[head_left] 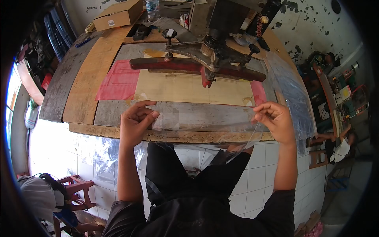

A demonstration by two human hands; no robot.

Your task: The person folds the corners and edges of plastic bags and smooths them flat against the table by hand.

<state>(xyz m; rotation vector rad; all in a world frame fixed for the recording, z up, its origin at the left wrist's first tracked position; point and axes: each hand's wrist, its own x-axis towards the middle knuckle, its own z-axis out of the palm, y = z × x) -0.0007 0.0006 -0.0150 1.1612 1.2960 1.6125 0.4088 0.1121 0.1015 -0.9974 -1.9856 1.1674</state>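
Note:
Between my two hands a clear plastic sheet (213, 137) is stretched over the front edge of the work table. My left hand (138, 118) pinches its left end, thumb against fingers. At the right end, my right hand (273, 118) pinches the sheet in the same way. Just beyond my hands lies a yellowish board (177, 87) with a pink sheet (118, 80) at its left and a smaller pink piece (258, 93) at its right. Above the board sits a dark metal press bar (189, 68).
A cardboard box (118, 15) and a water bottle (152, 10) stand at the back. More clear plastic (298, 102) covers the table's right side. A red stool (79, 191) is at lower left, beside a seated person. Other people sit at the right.

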